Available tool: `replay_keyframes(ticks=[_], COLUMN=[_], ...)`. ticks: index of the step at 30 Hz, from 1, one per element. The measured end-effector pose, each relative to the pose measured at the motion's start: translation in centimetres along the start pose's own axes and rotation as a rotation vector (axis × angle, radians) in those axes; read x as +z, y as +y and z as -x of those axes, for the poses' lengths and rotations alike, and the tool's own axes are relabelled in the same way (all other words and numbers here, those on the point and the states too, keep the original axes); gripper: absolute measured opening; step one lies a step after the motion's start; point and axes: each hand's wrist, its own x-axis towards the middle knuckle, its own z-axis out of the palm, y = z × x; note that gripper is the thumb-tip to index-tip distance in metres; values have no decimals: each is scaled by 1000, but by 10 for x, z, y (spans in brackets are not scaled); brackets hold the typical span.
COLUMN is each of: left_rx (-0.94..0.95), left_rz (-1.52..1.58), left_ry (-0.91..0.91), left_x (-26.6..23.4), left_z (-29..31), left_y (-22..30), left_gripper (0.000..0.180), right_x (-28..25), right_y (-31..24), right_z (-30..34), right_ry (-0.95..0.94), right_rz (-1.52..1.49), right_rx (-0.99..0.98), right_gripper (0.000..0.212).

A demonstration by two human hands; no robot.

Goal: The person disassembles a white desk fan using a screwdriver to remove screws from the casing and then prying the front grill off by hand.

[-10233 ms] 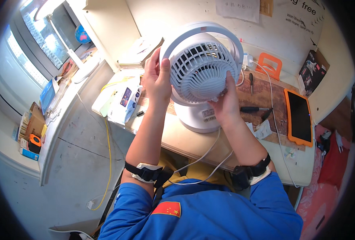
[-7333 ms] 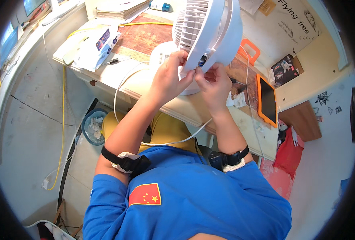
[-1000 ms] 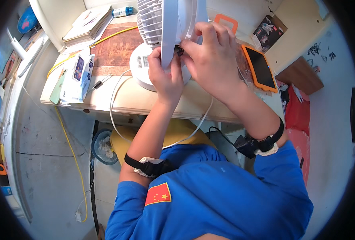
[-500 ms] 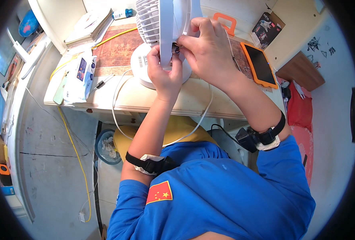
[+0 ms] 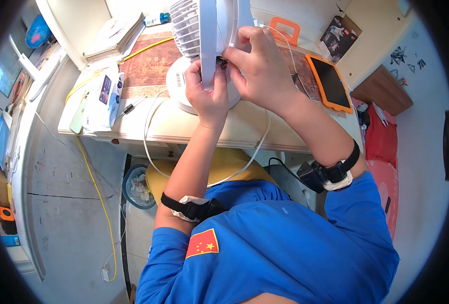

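A white desk fan point(image 5: 208, 45) stands at the desk's near middle, turned edge-on, with its slatted grille to the left and a round base point(image 5: 178, 83) below. My left hand point(image 5: 207, 99) is closed round the lower part of its frame, fingers on the left side and thumb on the right. My right hand point(image 5: 267, 71) comes in from the right with thumb and forefinger pinched against the fan's lower middle. A small dark part shows between the two hands; what the right fingertips hold is too small to make out.
A white cable point(image 5: 146, 134) loops below the desk edge. Left on the desk lie a wipes pack point(image 5: 103, 99), a paper stack point(image 5: 114, 38) and a yellow cable point(image 5: 146, 50). An orange-framed tablet point(image 5: 329, 83) lies right. A bin point(image 5: 138, 187) stands under the desk.
The right hand has shifted slightly at the fan, its pinch kept. The white cable behind it lies in a wider curve. The left hand keeps its hold.
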Motion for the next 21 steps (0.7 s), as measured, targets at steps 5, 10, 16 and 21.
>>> replay_keyframes(ticks=[5,10,16,21], left_rx=[-77,-124,-130,-131], left_rz=[4,17,-13,-13], left_ry=[1,10,-5,-11], left_x=[1,1,-1,-3], left_z=[0,-1,-2,-1], left_y=[1,6,5,6], left_gripper=[25,23,25,24], right_x=[1,5,14,16], right_y=[-1,-4,-10,-7], right_z=[3,6,5,0], right_ry=[-1,39,144,108], right_rz=[-51,-111,-115,-113], right_rx=[19,92,196,307], right_gripper=[19,34,75,99])
